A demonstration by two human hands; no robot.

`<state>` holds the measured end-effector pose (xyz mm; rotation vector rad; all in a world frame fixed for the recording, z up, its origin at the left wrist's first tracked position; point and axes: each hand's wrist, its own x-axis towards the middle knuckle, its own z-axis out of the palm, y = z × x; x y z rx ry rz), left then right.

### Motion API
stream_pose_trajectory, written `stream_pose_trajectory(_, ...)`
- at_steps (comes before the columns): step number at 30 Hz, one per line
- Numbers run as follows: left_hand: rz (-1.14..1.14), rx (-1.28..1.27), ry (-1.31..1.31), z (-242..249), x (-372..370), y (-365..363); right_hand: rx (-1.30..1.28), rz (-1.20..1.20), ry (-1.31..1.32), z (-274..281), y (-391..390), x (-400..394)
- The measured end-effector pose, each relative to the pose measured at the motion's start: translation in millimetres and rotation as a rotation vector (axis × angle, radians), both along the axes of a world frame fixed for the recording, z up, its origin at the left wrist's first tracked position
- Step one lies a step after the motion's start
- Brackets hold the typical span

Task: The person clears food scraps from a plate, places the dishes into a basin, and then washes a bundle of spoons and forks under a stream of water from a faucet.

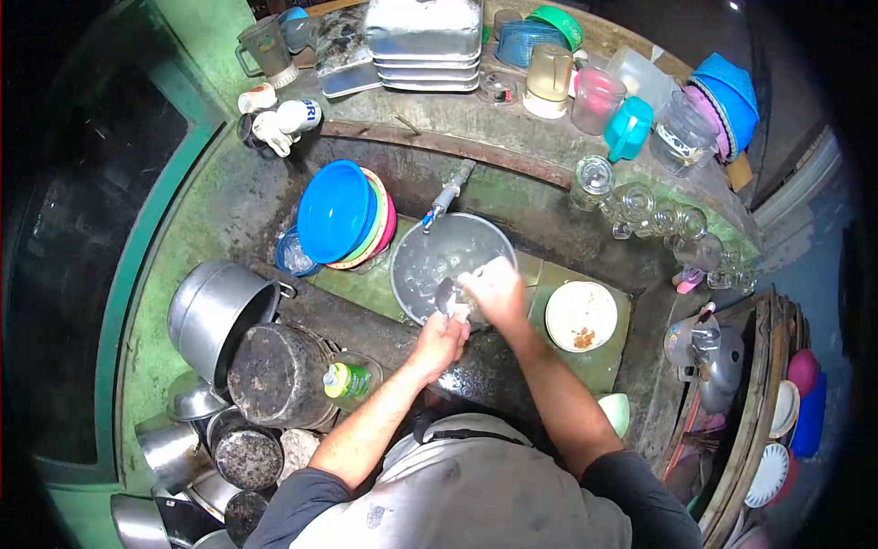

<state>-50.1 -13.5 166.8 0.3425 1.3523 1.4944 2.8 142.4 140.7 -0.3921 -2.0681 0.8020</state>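
Over the near rim of a round grey basin [400, 295] filled with water, both hands are close together. My left hand [437, 346] is closed around what looks like a spoon [445, 295], its dark rounded end pointing up and away from me. Whitish foam or a pale scrubber shows at the fingertips. My right hand [495, 291] is curled just beside it, overexposed and slightly blurred; what its fingers hold is hidden. A tap [444, 201] reaches over the basin, and the water under it is bubbling.
Right of the basin stands a white tub [599, 311] with brown food residue. Stacked coloured basins [337, 212] lean at left. Pots [219, 316] and a green-labelled bottle [347, 380] crowd the near left. Glass mugs [631, 203] line the right ledge; metal trays [425, 46] sit behind.
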Motion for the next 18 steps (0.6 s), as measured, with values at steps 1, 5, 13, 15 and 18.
stream_pose_trajectory(1,-0.040,-0.027,0.178,3.1,3.7,1.9,-0.128,-0.090,0.006,11.9,-5.6,-1.6)
stream_pose_trajectory(5,-0.038,0.003,0.119,5.5,1.1,3.2,-0.086,-0.245,0.038,35.8,7.4,-1.3)
stream_pose_trajectory(13,-0.241,-0.055,0.419,-6.3,8.2,4.0,0.004,0.195,-0.097,34.3,-26.5,8.6)
stream_pose_trajectory(15,-0.235,-0.076,0.621,-13.7,11.0,-3.8,-0.068,0.097,-0.087,20.0,-13.0,7.1)
stream_pose_trajectory(18,-0.274,-0.188,0.613,3.3,15.5,-7.5,-0.147,-0.213,-0.046,20.1,-2.2,2.4)
